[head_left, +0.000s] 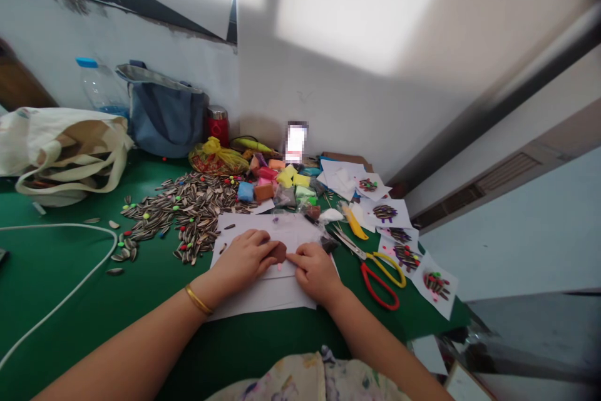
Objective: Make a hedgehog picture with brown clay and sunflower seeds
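Observation:
A flattened brown piece of modelling clay (280,253) lies on white paper (263,301). My left hand (244,260) holds the clay at its left side, with thumb and fingers against it. From the other side, the index finger of my right hand (317,273) points at the clay's right edge and appears to touch it. The remaining fingers of that hand are curled in, and I see nothing in them. Just below the clay is a small pink bit (280,267). Close to my left hand, a few sunflower seeds (230,226) lie on the paper.
A heap of sunflower seeds (197,201) spreads at left. Behind the paper are coloured clay packets (263,192) and a propped phone (295,141). Scissors (370,257), a yellow cutter (357,223) and seed-decorated cards (439,285) lie right. A white cable (70,301) crosses the green table.

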The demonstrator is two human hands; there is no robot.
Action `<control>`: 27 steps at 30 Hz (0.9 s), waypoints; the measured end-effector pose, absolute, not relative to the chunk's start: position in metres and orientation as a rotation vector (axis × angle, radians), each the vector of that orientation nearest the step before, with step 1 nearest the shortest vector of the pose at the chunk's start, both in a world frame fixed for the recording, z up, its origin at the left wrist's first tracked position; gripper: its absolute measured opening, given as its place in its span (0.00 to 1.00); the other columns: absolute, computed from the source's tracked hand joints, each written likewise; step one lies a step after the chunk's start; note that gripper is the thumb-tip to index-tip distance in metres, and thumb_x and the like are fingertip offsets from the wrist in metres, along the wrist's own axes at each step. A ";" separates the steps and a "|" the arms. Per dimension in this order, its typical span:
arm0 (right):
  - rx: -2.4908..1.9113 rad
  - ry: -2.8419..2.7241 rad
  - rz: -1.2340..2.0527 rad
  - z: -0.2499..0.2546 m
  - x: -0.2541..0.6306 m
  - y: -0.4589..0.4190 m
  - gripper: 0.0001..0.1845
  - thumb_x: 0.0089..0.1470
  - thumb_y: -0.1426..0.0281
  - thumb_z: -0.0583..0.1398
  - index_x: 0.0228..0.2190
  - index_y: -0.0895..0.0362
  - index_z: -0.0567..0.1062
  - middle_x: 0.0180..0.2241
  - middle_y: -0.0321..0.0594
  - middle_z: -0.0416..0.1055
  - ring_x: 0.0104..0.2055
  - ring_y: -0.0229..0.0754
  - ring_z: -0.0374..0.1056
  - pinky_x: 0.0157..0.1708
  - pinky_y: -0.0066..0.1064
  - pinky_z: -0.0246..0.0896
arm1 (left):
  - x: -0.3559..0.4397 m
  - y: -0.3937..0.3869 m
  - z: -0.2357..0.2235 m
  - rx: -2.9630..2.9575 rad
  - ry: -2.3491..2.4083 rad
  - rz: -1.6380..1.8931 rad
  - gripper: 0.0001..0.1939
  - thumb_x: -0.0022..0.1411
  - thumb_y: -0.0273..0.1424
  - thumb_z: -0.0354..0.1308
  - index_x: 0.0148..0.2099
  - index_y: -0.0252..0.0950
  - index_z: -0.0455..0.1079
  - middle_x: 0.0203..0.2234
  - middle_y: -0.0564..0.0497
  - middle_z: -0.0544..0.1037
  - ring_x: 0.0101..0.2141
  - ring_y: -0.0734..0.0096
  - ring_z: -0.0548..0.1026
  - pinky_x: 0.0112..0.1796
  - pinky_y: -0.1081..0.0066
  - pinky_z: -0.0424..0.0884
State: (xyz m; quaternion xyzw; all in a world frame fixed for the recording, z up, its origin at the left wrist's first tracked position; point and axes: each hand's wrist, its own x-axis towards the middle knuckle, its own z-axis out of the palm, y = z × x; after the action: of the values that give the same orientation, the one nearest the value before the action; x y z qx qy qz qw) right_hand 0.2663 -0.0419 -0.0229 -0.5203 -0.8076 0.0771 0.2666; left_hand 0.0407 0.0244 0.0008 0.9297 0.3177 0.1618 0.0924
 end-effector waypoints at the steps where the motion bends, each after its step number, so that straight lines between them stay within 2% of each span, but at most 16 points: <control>1: -1.414 -2.169 0.205 -0.023 0.266 -0.042 0.22 0.50 0.80 0.56 0.45 0.56 0.80 0.36 0.44 0.71 0.40 0.45 0.64 0.43 0.37 0.61 | 0.041 0.024 0.001 2.755 0.941 0.486 0.17 0.66 0.36 0.55 0.57 0.46 0.69 0.46 0.46 0.72 0.47 0.57 0.68 0.48 0.58 0.65; 8: -1.573 -2.189 0.166 -0.021 0.260 -0.040 0.29 0.52 0.79 0.55 0.55 0.58 0.72 0.39 0.46 0.69 0.44 0.48 0.62 0.47 0.40 0.60 | 0.040 0.024 0.000 2.720 0.938 0.519 0.18 0.66 0.37 0.56 0.57 0.44 0.69 0.46 0.45 0.72 0.48 0.56 0.68 0.50 0.57 0.65; 27: -1.460 -2.225 0.226 -0.019 0.264 -0.045 0.26 0.52 0.78 0.56 0.52 0.56 0.75 0.38 0.44 0.70 0.42 0.46 0.62 0.45 0.38 0.59 | 0.041 0.024 0.001 2.735 0.947 0.491 0.18 0.67 0.41 0.53 0.56 0.44 0.69 0.46 0.45 0.72 0.48 0.56 0.68 0.49 0.57 0.64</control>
State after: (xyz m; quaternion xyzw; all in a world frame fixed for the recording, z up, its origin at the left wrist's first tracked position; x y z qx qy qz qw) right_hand 0.2641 -0.0449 -0.0195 -0.5315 -0.8102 0.0821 0.2332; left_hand 0.0411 0.0237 0.0008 0.9267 0.3209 0.1662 0.1028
